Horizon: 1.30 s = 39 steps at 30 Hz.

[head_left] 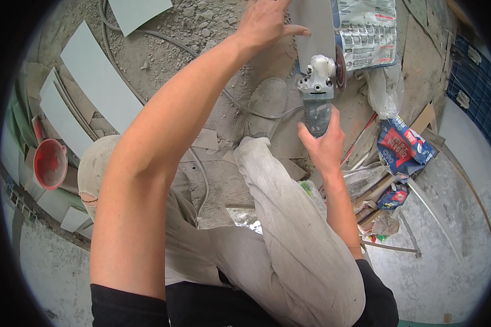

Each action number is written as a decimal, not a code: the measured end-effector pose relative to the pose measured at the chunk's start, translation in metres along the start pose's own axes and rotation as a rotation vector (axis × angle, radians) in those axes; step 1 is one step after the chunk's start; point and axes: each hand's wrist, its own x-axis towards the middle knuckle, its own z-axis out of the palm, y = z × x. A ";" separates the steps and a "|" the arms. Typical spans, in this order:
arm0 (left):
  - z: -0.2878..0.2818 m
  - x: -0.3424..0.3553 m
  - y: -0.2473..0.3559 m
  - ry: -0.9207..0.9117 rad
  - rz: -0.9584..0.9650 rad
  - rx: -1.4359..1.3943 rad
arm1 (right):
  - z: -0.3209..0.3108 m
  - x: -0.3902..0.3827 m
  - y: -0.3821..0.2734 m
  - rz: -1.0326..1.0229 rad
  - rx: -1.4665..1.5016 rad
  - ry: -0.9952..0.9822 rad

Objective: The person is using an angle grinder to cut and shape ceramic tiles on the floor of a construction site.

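My right hand is closed around the grey body of an angle grinder. The grinder's dark reddish disc stands on edge beside the right edge of a long grey tile or board; whether it touches the edge I cannot tell. My left hand reaches to the board's left side, thumb stretched out over its surface. Its other fingers run partly out of the top of the picture. A printed white and blue bag lies right of the board, partly beneath it.
A grey cable winds over rubble near my shoe. Pale cut strips and a red scoop lie to the left. At right are a blue and red bag, wood scraps and a blue plastic crate.
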 end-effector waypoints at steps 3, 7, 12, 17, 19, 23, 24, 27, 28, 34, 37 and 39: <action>0.002 -0.004 0.010 0.013 0.008 -0.067 | -0.003 -0.001 0.005 0.002 -0.028 0.018; -0.013 0.005 0.021 -0.087 -0.069 -0.051 | -0.004 -0.003 0.009 -0.017 -0.046 0.031; -0.013 0.006 0.024 -0.100 -0.086 -0.034 | -0.008 0.004 0.002 -0.010 -0.037 0.015; -0.006 -0.002 0.009 0.032 0.031 -0.135 | -0.003 0.019 -0.020 -0.033 0.013 0.020; -0.005 0.003 0.018 -0.069 -0.059 -0.063 | -0.008 0.017 -0.016 -0.026 0.014 0.021; -0.008 0.003 0.014 -0.032 -0.015 -0.052 | -0.007 0.007 -0.009 -0.021 -0.018 0.019; -0.009 0.004 0.017 -0.055 -0.035 -0.054 | -0.008 0.005 -0.005 0.001 -0.009 0.010; -0.007 0.002 0.008 -0.028 -0.015 -0.051 | -0.005 -0.001 -0.001 0.016 0.002 -0.002; -0.005 0.001 0.001 0.023 0.027 -0.055 | -0.003 -0.002 -0.002 0.011 -0.003 0.000; -0.014 0.004 0.021 -0.084 -0.068 -0.050 | -0.007 -0.008 0.006 0.023 -0.045 0.014; -0.012 0.004 0.021 -0.077 -0.075 -0.047 | -0.008 -0.009 0.004 0.038 -0.029 0.008; -0.009 0.002 0.012 -0.055 -0.050 -0.034 | -0.005 -0.009 0.000 0.039 -0.018 0.004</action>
